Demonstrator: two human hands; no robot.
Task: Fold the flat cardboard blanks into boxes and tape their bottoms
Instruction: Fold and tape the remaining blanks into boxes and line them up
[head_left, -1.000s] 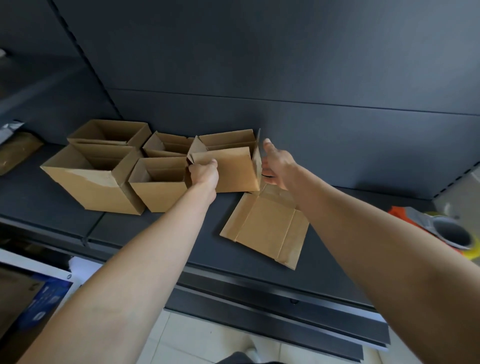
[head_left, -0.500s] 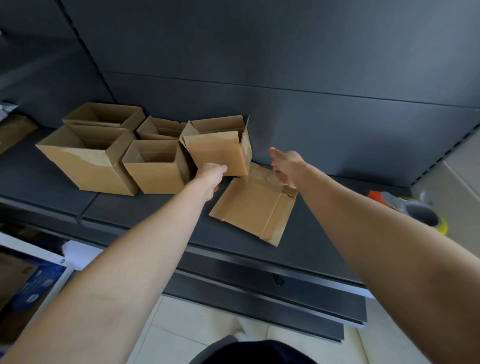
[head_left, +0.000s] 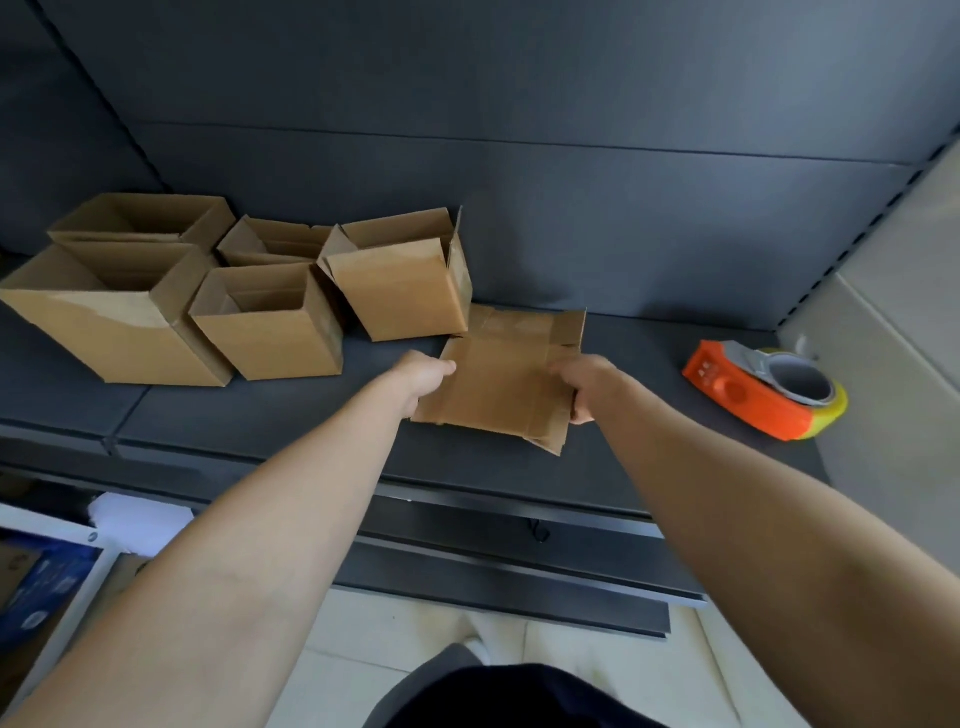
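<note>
In the head view, the step in hand looks like the start of a fresh box: both hands hold the flat cardboard blank (head_left: 498, 384), which lies low over the dark shelf (head_left: 260, 421), just in front of the rightmost standing box. The left hand (head_left: 423, 376) grips the blank's left edge with curled fingers, and the right hand (head_left: 584, 387) clasps its right edge, fingers wrapped under. The next move probably calls for lifting the blank clear and pressing opposite creases so it opens into a square tube, then folding the bottom flaps shut before reaching for the tape. Counted: five folded boxes stand open-topped in a cluster at the left, namely a large front box (head_left: 104, 327), a large rear box (head_left: 140, 218), a small rear box (head_left: 270, 241), a small front box (head_left: 270, 327) and the rightmost box (head_left: 405, 286). One blank shows, though layered edges at its near right corner leave a second beneath it possible. One orange tape dispenser (head_left: 748, 400) sits well apart at the right.
</note>
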